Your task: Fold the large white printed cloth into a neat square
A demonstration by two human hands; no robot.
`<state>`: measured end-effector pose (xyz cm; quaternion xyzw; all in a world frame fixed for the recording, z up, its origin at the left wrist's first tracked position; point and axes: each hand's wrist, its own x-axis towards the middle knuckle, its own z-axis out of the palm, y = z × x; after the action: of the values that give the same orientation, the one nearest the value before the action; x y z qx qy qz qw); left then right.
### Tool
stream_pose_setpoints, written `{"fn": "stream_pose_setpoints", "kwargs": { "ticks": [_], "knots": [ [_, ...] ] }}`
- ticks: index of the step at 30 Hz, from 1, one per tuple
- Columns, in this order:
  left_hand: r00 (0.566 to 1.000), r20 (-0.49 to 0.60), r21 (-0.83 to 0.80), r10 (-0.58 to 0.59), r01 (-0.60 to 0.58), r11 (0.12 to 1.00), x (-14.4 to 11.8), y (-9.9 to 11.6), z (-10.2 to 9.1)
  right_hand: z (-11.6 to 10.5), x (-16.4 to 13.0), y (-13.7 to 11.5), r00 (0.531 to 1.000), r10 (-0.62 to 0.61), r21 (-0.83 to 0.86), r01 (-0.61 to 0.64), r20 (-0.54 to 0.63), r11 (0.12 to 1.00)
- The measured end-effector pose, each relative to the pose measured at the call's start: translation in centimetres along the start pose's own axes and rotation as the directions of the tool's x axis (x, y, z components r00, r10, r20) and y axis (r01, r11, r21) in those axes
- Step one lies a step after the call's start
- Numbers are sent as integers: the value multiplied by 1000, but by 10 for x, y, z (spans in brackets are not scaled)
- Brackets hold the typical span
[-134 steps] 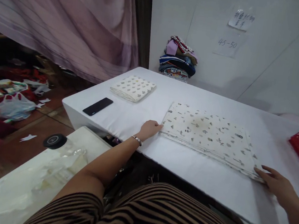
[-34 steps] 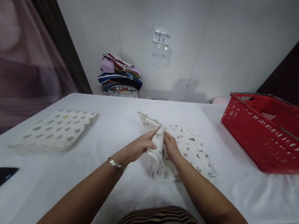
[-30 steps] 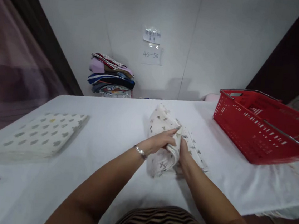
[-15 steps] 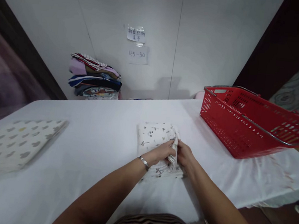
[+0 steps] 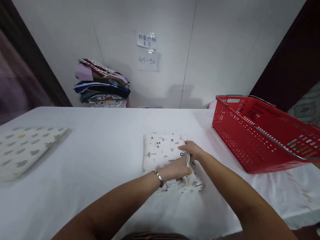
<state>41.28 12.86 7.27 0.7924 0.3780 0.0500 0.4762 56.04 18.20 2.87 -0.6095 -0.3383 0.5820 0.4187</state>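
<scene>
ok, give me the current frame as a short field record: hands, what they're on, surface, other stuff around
left hand: flat on near part of the folded printed cloth, wrist bracelet
right hand: on the cloth's right side, fingers at its folded edge
cloth state: folded into a small rectangle, lying on the table
surface: white table
right: red basket
left: second folded cloth, grey spots
back: stack of fabrics by the wall, paper notes above

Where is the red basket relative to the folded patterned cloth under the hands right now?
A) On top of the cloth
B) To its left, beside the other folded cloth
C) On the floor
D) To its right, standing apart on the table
D: the red basket stands on the white table to the right of the folded patterned cloth, with bare tabletop between them.
</scene>
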Motion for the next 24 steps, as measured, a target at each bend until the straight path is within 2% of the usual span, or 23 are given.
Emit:
{"fn": "stream_pose_setpoints", "kwargs": {
  "ticks": [3, 6, 8, 12, 17, 20, 22, 24],
  "knots": [
    [998, -24, 79, 65, -63, 995, 6, 6, 2, -8, 3, -3, 997, -70, 45, 72, -41, 996],
    [998, 67, 136, 18, -27, 990, 16, 3, 11, -16, 3, 5, 998, -20, 39, 23, -67, 999],
    [996, 88, 173, -14, -1, 985, 21, -1, 18, -19, 3, 12, 997, 3, 25, -1, -77, 1000],
    [998, 54, 205, -24, 12, 979, 22, -4, 24, -20, 6, 17, 997, -12, 29, 14, -80, 999],
    [997, -29, 207, -73, 77, 975, 18, 3, 31, -21, 5, 12, 999, -4, 49, 7, -50, 999],
    [995, -102, 142, -21, 35, 989, 16, 6, 41, -27, 2, 7, 1000, 10, 21, -10, -3, 1000],
    [988, -149, 78, 25, -13, 997, 13, 6, 47, -33, -3, 4, 999, -6, -45, 4, -41, 999],
    [985, -144, 84, 100, -88, 993, 8, 4, 53, -41, -10, 3, 993, -44, -106, 32, -114, 994]
  ]
}}
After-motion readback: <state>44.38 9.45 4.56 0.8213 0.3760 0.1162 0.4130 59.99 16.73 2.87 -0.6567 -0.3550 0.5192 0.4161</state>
